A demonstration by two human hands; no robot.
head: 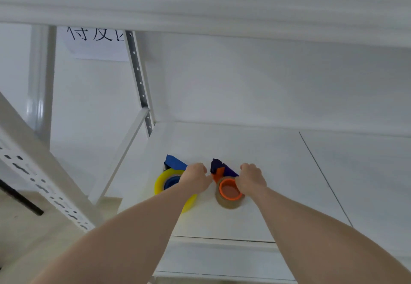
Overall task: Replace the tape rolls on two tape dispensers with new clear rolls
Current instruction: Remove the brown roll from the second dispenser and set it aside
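Dispensers: two on the white shelf (278,172), side by side, near its left front. Left one, blue (175,163), carries a yellow-tinted roll (161,182); it lies partly under the left forearm. Right one, dark blue w/ orange hub (230,189), carries a brown roll (229,203) that looks thin, nearly spent.

Left hand (196,178) is curled, knuckles up, between the two dispensers, just beside the right one's front end. Can't tell if it pinches a tape end or the frame; fingertips are hidden. Right hand (252,178) is curled over the right dispenser's far side, next to the hub, seemingly gripping the body, though the contact itself is hidden behind the knuckles.

Judgement: work is at the start, old rolls are on both, no clear rolls in view.

Risks from here:
- Cutter teeth sit at the front end, approx. where the left hand is. Pulling the roll off blind could rake a finger.
- Brown roll may bind on the hub; a hard tug w/o a firm hold on the body could send the dispenser skidting toward the shelf's edge.
- Loose tape end could stick to fingers or fold back on itself.
- Left forearm hangs over the yellow-tinted roll; a sideways move could knock that dispenser off the left side.
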